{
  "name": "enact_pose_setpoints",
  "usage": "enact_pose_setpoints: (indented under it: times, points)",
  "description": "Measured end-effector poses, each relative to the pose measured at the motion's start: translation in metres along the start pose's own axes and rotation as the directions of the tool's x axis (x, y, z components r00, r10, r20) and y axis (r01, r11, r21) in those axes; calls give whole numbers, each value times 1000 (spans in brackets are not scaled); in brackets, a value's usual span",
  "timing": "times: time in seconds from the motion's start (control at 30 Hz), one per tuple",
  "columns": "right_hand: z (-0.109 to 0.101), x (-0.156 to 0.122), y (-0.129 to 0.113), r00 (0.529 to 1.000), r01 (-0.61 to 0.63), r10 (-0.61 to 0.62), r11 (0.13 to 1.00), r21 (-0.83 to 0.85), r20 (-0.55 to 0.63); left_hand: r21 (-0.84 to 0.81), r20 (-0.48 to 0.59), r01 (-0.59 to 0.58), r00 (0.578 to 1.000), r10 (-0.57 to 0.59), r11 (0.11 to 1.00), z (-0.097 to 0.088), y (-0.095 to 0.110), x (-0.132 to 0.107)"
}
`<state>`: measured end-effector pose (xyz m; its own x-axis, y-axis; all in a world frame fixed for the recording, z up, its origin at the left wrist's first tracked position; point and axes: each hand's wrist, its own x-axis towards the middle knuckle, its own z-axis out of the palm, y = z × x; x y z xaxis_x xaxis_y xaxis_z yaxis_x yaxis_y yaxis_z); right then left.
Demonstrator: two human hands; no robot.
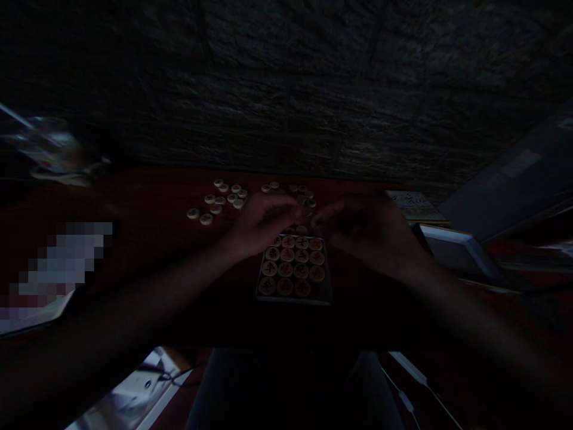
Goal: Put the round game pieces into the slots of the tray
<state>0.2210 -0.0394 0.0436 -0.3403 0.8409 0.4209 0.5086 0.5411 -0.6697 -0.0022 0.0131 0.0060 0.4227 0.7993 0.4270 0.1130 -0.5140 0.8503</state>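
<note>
A shallow square box (330, 280) lies in front of me with round wooden Chinese chess pieces (287, 270) in rows, red and black characters facing up. Its near right corner has a gap. Over the far edge of the box, my left hand (268, 218) is closed in a pinch, with a dim Chinese chess piece (307, 211) at its fingertips. Close by on the right, my right hand (369, 230) has curled fingers pointing at the left fingertips. Darkness hides what those fingers hold, if anything. Several loose pieces (216, 209) lie beyond my left hand.
More loose pieces (293, 188) sit near the stone-textured wall (286, 89). On the right are a lid with writing (414, 204) and an open dark tray (461, 254). A plastic cup with a straw (54, 146) stands far left. White cables (409, 367) hang below the table edge.
</note>
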Motion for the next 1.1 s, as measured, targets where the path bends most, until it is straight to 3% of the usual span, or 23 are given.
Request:
enact_pose_setpoints:
  times: [0.1, 0.37, 0.87, 1.1]
  points:
    - [-3, -15, -14, 992, -42, 46, 998, -42, 114, 56, 47, -5, 999, 2, 998, 1, -2, -2]
    - [8, -59, -17, 981, -48, 68, 993, -107, 184, 23, 76, -54, 996, 52, 998, 3, -2, -2]
    - [12, -65, -12, 971, -8, 46, 987, -159, 236, -13, 68, -41, 997, 42, 999, 2, -10, -2]
    - [4, -64, -16, 973, 8, 27, 989, -150, 227, 6, 51, -67, 996, 67, 998, 3, -8, -1]
